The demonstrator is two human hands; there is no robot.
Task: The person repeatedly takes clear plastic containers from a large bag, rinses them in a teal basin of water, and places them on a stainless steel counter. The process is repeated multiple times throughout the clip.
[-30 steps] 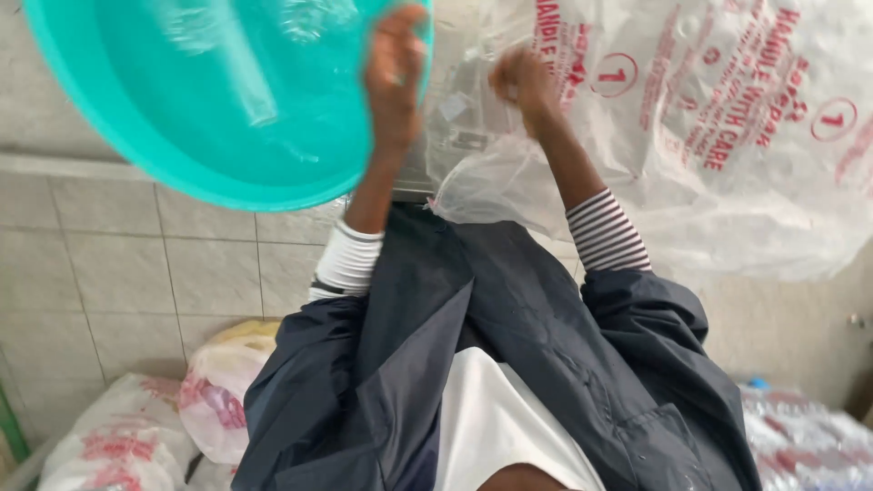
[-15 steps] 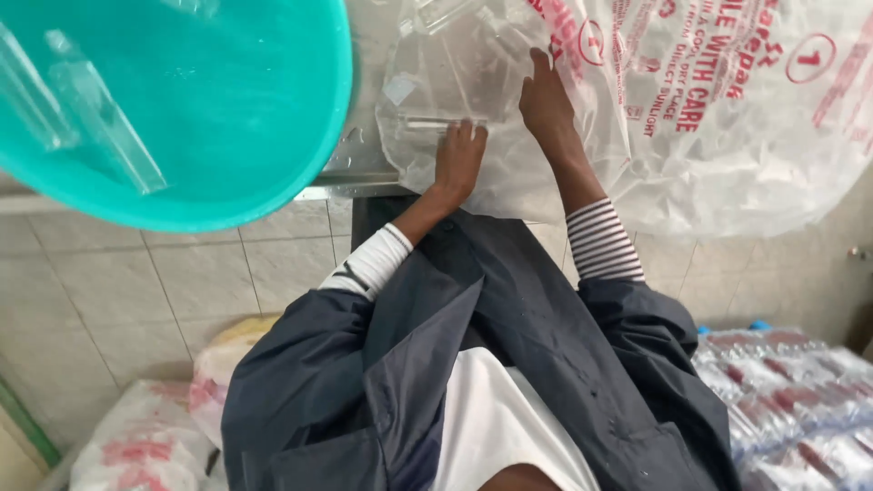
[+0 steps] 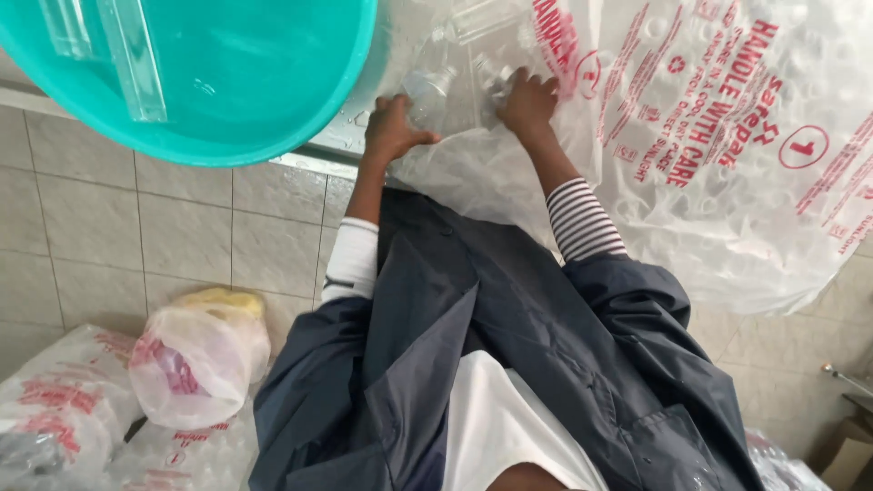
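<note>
Left hand (image 3: 393,130) grips a clear bottle (image 3: 427,91); right hand (image 3: 526,100) clutches the plastic bag (image 3: 727,182) at one o'clock. Bottles could spill off the surface (image 3: 364,127).

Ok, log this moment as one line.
left hand: on clear plastic bottle | right hand: on large clear printed bag | teal basin: upper left

**Camera placement: single head-worn view**

One camera only, worn on the person's head, facing steeply down the chest and out along both forearms. It sits close: the dark coat (image 3: 509,364) fills the lower frame, the counter edge (image 3: 309,164) crosses the top. The tiled wall (image 3: 136,245) appears below. No second view shares the scene.
</note>
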